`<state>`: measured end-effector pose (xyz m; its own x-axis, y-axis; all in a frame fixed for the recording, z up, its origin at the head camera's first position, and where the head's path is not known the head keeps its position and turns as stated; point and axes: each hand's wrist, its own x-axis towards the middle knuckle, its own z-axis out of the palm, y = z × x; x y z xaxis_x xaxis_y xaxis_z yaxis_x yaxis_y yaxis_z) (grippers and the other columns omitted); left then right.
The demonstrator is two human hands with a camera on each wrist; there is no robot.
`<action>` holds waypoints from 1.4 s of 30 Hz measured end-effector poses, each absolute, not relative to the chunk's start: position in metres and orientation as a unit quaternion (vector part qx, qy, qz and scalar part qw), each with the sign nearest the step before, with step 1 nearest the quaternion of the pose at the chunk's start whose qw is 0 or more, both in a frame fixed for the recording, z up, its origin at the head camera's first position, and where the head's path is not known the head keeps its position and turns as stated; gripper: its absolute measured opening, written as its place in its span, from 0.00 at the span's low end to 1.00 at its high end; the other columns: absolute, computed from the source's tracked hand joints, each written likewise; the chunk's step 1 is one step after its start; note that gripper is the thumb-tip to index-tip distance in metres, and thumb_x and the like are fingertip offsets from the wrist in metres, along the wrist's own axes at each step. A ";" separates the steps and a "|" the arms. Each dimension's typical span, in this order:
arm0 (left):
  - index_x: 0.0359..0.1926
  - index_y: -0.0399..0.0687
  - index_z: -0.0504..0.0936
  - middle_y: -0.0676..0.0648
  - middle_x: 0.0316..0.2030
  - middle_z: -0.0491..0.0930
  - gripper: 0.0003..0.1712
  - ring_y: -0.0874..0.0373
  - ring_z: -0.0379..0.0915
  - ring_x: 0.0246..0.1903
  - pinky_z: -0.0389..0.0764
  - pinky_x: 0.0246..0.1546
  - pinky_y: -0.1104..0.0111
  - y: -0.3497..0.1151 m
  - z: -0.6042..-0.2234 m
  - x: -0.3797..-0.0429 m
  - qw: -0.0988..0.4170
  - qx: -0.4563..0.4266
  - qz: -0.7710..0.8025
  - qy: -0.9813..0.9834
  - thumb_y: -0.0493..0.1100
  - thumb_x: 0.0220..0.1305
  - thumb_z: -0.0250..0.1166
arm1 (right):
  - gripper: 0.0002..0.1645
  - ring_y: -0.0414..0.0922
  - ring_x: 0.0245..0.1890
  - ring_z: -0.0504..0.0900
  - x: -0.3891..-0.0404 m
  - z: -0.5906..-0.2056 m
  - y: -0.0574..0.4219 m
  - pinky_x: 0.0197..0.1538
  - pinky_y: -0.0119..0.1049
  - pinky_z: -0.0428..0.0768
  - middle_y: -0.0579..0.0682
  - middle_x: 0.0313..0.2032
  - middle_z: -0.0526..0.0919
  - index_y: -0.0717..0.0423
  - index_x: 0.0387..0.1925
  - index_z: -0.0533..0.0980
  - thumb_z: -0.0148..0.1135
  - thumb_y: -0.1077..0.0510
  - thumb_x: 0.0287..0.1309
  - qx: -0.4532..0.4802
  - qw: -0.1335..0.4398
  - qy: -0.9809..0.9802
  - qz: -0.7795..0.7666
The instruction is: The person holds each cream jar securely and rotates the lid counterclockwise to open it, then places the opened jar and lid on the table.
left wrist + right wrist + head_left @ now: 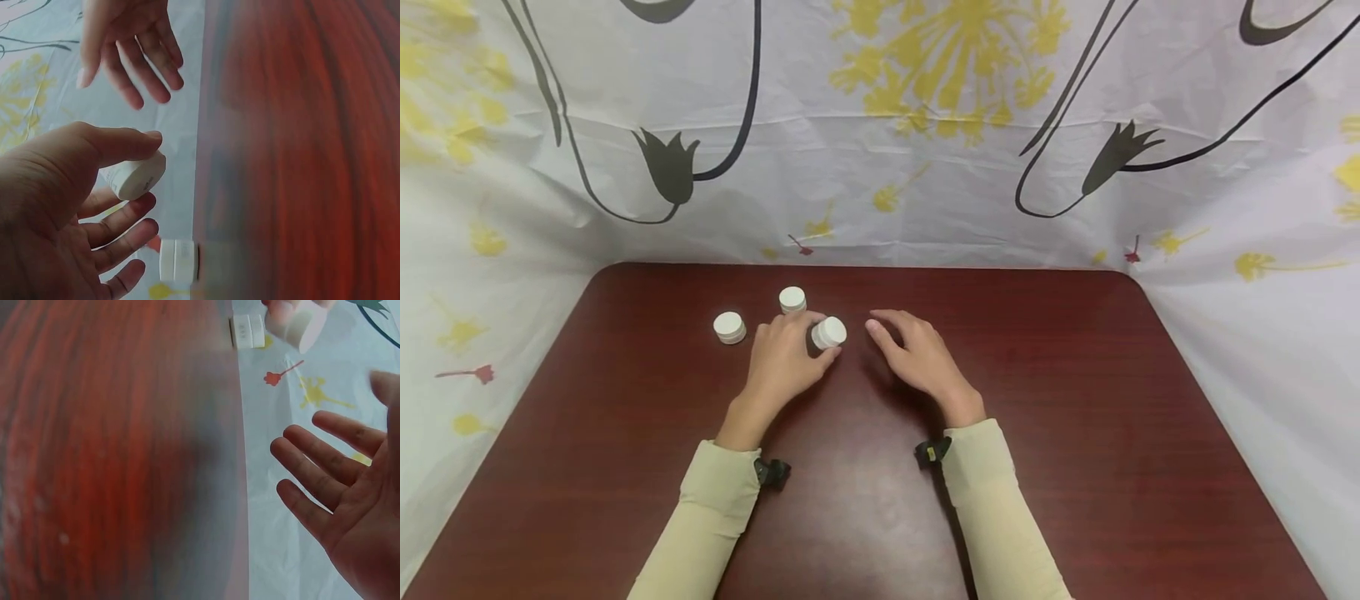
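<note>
My left hand pinches a small white bottle between thumb and fingers, tilted with its cap towards the right. In the left wrist view the thumb lies along the upper side of the bottle, and print shows on its end. Just behind that hand stands a second white bottle, partly hidden by the fingers. A third white bottle stands to the left. My right hand is a short way to the right of the held bottle, fingers loosely spread, holding nothing; the right wrist view shows its palm.
All of this is on or over a dark red wood-grain table with rounded far corners. A white cloth with yellow and grey flower prints hangs behind the far edge and along both sides.
</note>
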<state>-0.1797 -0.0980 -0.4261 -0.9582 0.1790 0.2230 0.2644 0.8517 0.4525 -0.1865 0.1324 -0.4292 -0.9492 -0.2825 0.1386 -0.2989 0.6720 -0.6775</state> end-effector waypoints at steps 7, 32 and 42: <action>0.57 0.47 0.86 0.43 0.53 0.89 0.29 0.42 0.83 0.55 0.77 0.55 0.44 -0.089 -0.423 -0.178 0.091 -0.133 -0.249 -0.955 0.53 0.58 0.79 | 0.36 0.48 0.72 0.77 -0.186 -0.429 0.128 0.75 0.53 0.73 0.49 0.69 0.81 0.47 0.72 0.75 0.41 0.31 0.81 0.151 0.020 -0.910 0.385; 0.56 0.50 0.86 0.43 0.47 0.88 0.24 0.43 0.84 0.48 0.78 0.50 0.46 -0.073 -0.420 -0.167 0.104 -0.188 -0.223 -0.951 0.52 0.61 0.77 | 0.19 0.38 0.29 0.79 -0.184 -0.430 0.116 0.37 0.37 0.77 0.40 0.29 0.83 0.43 0.49 0.86 0.59 0.37 0.75 0.170 0.051 -0.914 0.364; 0.56 0.49 0.87 0.43 0.49 0.88 0.25 0.44 0.84 0.49 0.78 0.51 0.47 -0.076 -0.422 -0.169 0.097 -0.195 -0.211 -0.953 0.52 0.60 0.78 | 0.19 0.39 0.25 0.76 -0.185 -0.432 0.116 0.34 0.36 0.74 0.41 0.27 0.82 0.46 0.49 0.85 0.58 0.39 0.75 0.173 0.031 -0.915 0.362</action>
<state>-0.1689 -0.0760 -0.4215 -0.9050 0.3310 0.2671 0.4129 0.8346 0.3646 -0.1850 0.1164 -0.4318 -0.9383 -0.2938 0.1822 -0.3389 0.6775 -0.6528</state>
